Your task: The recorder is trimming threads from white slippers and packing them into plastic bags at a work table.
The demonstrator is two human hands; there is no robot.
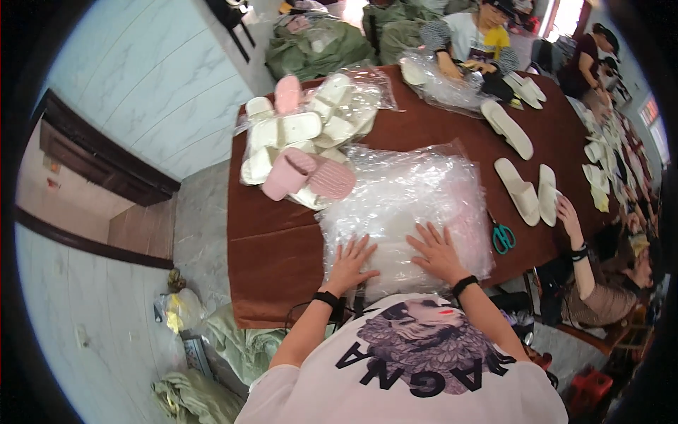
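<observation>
Pressing down with both palms, the person's left hand [351, 260] and right hand [436, 251] lie flat, fingers spread wide and gripping nothing, on the near end of a stack of clear plastic bags [406, 194]. The stack spreads away from both hands toward the far side of the brown table [272, 244], its longer run seeming to go from the palms outward, though the crumpled film blurs its edges. The two hands sit side by side, a little apart, about equally close to the stack's near edge, so neither is clearly better placed. Beyond the left hand's fingertips and off to its outer side lies a pair of pink slippers [309, 175], resting against a heap of cream slippers [296, 131] partly wrapped in film. Just outside the right hand, beside the stack's edge, lie teal-handled scissors [503, 237]. Farther out on that side, a co-worker's hand [567, 215] touches a loose cream pair [530, 189].
</observation>
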